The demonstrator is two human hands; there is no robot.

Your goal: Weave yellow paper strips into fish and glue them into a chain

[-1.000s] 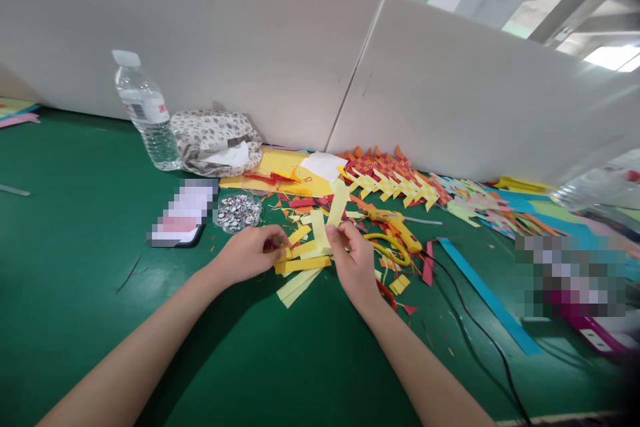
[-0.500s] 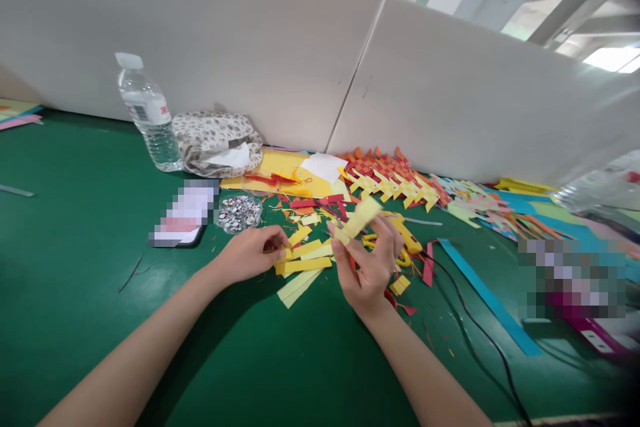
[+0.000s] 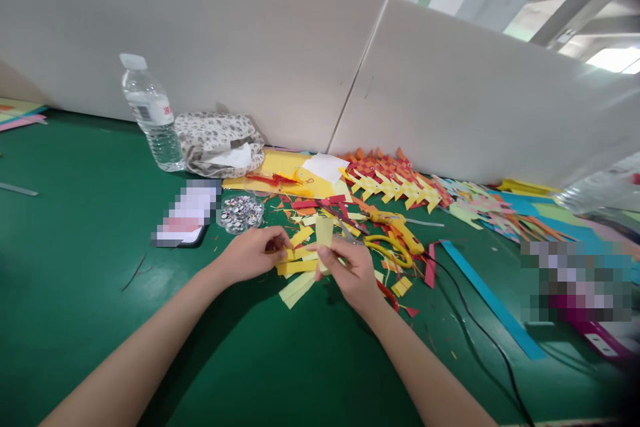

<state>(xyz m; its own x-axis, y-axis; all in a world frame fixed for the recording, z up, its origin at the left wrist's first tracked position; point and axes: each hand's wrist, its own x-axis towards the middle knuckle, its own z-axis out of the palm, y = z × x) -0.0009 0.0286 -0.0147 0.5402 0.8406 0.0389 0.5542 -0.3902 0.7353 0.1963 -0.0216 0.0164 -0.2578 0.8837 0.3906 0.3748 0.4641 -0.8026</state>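
In my right hand (image 3: 350,273) a pale yellow paper strip (image 3: 324,232) stands upright, pinched between thumb and fingers. My left hand (image 3: 255,255) has its fingers curled together, with a bit of yellow paper strip (image 3: 290,255) at the fingertips. Between and under the hands lie deeper yellow paper strips (image 3: 295,268) and pale yellow strips (image 3: 295,291). Just beyond my right hand are scissors with yellow handles (image 3: 393,252) and a yellow glue gun (image 3: 407,233). A red handle (image 3: 389,295) shows partly beside the right wrist.
Left of the paper scraps are a dish of googly eyes (image 3: 241,213), a phone (image 3: 187,213), a water bottle (image 3: 153,117) and a patterned pouch (image 3: 220,140). Woven paper fish (image 3: 385,173) lie by the partition (image 3: 450,93). A black cord (image 3: 470,320) and blue strip (image 3: 493,300) cross the right side.
My right hand has moved left and turned, bringing the pale strip upright near my left hand. The scissors' handles show more now. My left hand stays almost still.
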